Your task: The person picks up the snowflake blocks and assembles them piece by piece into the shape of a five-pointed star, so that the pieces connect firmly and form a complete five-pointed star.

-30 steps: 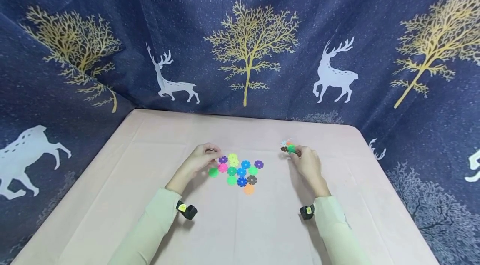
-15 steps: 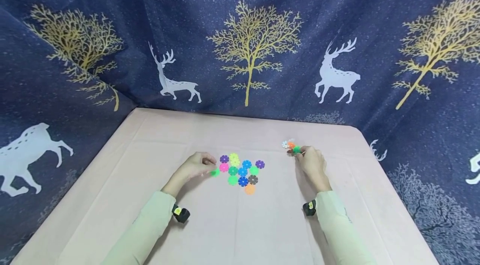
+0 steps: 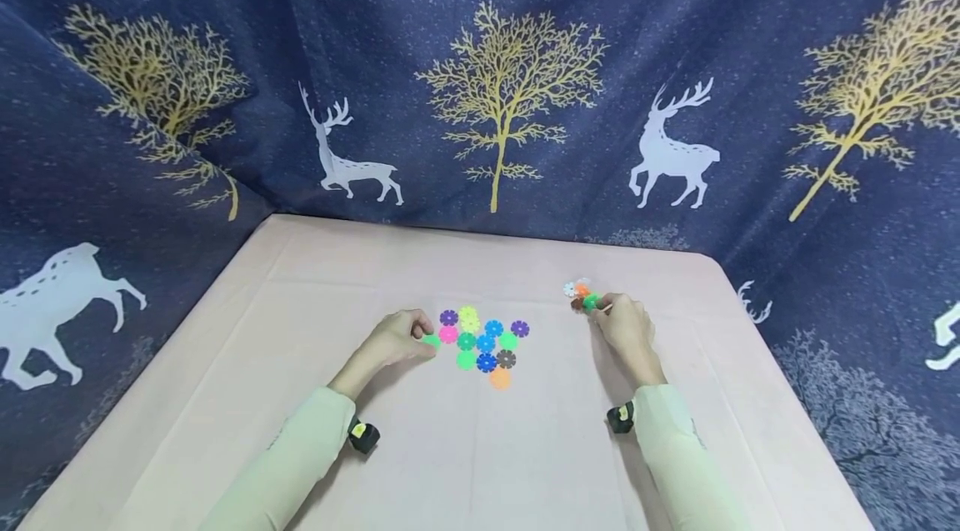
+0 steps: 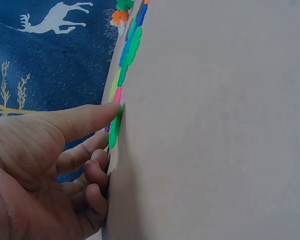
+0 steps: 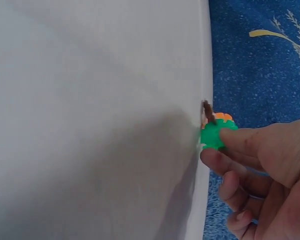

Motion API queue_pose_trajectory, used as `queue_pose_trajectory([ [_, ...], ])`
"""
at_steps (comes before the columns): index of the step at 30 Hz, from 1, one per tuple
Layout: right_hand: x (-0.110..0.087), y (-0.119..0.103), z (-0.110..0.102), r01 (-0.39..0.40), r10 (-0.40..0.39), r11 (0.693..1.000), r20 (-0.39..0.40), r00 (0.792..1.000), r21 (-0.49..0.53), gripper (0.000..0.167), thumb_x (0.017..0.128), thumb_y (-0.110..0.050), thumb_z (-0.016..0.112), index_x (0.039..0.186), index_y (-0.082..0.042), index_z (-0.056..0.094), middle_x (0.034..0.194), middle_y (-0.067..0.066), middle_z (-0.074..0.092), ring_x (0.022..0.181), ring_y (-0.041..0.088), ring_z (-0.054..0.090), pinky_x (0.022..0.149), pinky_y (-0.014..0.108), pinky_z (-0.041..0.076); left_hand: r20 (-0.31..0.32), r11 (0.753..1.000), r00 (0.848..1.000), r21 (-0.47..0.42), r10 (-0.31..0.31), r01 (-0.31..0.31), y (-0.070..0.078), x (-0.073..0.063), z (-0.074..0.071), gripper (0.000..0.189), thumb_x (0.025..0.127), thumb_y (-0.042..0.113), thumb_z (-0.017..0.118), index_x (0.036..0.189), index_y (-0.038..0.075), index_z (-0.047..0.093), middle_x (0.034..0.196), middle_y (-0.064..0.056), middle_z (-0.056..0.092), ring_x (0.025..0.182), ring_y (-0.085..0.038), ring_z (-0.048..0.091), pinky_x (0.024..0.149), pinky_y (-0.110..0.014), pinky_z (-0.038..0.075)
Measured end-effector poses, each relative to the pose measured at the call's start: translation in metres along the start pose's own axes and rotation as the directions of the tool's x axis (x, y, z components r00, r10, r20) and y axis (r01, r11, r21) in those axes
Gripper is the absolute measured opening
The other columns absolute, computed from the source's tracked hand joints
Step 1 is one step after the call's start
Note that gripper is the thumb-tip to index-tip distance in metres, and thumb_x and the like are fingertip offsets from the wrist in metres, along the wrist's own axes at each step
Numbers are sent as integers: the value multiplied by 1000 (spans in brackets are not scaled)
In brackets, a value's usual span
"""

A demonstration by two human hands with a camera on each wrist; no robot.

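In the head view my left hand (image 3: 395, 339) is at the left edge of a loose group of flat, notched plastic discs. Its thumb and forefinger pinch a bright green disc (image 4: 115, 131), partly covered by the fingers. My right hand (image 3: 626, 324) holds a green notched disc (image 5: 213, 134) between thumb and fingers, to the right of the group. Joined to that disc are a brown disc (image 3: 577, 304), an orange disc (image 3: 582, 290) and a white disc (image 3: 570, 288), making a small cluster. The right wrist view shows the brown disc edge-on, with the orange one behind the green.
Several loose discs lie on the pale pink tablecloth (image 3: 480, 448), among them a pink disc (image 3: 448, 334), a dark blue disc (image 3: 487, 362) and a light orange disc (image 3: 500, 378). A dark blue curtain (image 3: 420, 39) with deer and trees hangs behind the table.
My left hand has drawn back from the purple disc, slightly left and down, and taken the bright green disc between its fingers. My right hand has shifted slightly right, turning the cluster.
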State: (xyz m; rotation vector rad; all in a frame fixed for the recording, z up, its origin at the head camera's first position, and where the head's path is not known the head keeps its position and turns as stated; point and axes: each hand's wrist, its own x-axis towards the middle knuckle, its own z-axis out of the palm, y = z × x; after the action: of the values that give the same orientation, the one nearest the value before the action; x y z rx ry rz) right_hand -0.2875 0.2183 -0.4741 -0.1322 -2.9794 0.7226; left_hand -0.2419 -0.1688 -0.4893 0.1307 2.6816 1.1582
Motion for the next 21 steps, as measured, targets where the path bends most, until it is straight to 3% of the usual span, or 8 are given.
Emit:
queue_pose_trajectory([
  [4,-6,-4,-1,-2,2,1000,-5,1000,26,28,93,-28,70,111,-7,72,98,13,75,84,32,68,70,45,50,-15,1000,1000,22,3,-3,0,-2,0,31,75,13,85,100,10,65,91,-3,58,84,-18,52,79,-36,45],
  [11,-16,-20,5,39,-39,998,-8,999,57,30,93,-27,71,113,-5,70,94,13,75,75,28,69,62,43,52,-24,999,999,-5,38,-39,0,-5,2,31,74,9,83,96,10,61,88,-3,58,81,-19,53,75,-34,45],
  [21,-21,-47,30,105,-109,989,32,993,106,27,91,-26,74,112,-9,71,92,7,73,82,26,68,71,44,53,4,996,998,-61,62,-61,2,-9,12,30,77,9,80,99,10,61,85,-1,60,78,-17,54,74,-33,46],
])
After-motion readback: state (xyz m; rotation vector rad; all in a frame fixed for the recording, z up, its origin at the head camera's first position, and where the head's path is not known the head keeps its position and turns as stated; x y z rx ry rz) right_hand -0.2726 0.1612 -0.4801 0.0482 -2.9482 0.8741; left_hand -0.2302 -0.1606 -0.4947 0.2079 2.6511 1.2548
